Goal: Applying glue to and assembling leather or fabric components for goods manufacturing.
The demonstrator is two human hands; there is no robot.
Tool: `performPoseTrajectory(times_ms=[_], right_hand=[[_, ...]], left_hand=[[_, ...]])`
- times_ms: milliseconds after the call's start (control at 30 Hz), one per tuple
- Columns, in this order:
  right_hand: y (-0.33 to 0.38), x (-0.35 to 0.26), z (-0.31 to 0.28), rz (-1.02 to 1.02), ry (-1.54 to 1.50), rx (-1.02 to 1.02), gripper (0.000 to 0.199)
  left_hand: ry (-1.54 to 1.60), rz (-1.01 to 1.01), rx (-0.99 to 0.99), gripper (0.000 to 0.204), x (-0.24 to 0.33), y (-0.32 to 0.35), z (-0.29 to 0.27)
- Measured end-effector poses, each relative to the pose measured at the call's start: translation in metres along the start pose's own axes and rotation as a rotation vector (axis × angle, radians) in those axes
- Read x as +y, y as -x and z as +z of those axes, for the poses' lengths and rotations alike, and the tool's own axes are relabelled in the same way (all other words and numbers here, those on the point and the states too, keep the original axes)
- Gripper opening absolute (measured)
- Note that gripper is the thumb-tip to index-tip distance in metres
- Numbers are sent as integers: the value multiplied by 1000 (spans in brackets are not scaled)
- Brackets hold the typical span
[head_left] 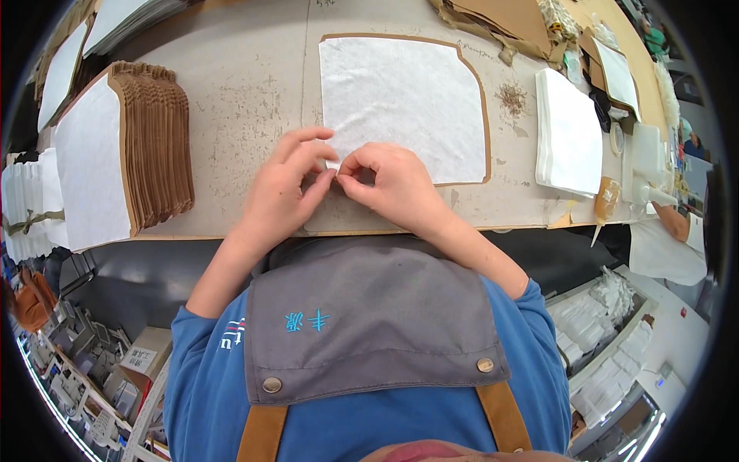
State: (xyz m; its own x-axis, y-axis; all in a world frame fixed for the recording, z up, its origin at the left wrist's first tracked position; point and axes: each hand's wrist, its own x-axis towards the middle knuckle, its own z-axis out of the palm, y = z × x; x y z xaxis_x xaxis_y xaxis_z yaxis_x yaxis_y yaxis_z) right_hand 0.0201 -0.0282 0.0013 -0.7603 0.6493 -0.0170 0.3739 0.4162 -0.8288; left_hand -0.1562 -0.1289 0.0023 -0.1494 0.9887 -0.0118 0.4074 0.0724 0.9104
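Observation:
A white sheet [404, 100] lies over a slightly larger brown panel [488, 127], whose brown rim shows along the top, right and bottom. At the near left corner my two hands meet. My right hand [396, 183] pinches that corner between thumb and forefinger. Just left of it, my left hand [285, 181] has its thumb and a finger closed at the same spot, its other fingers loosely curled above. A small bit of white shows between the fingertips. The exact grip is partly hidden by the fingers.
A thick stack of brown panels with white faces [158, 146] stands at left. A pile of white sheets [566, 135] lies at right, beside an amber glue bottle [607, 197]. More brown sheets [504, 23] are at the back. The worn grey tabletop [246, 85] ends just before my body.

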Motion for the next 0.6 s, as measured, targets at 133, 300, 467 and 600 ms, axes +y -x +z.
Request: performPoseTrajectory(times_ms=[133, 300, 467, 600], right_hand=[[-1, -6, -5, 154, -130, -66, 14], [-1, -4, -10, 309, -306, -150, 13], [-2, -4, -16, 328, -399, -182, 13], [-3, -3, -18, 386, -477, -202, 14]], left_hand=[[49, -133, 205, 7, -3, 15, 8], [381, -579, -135, 28, 17, 11, 8], [508, -579, -118, 30, 5, 12, 12], [673, -604, -112, 26, 7, 11, 12]])
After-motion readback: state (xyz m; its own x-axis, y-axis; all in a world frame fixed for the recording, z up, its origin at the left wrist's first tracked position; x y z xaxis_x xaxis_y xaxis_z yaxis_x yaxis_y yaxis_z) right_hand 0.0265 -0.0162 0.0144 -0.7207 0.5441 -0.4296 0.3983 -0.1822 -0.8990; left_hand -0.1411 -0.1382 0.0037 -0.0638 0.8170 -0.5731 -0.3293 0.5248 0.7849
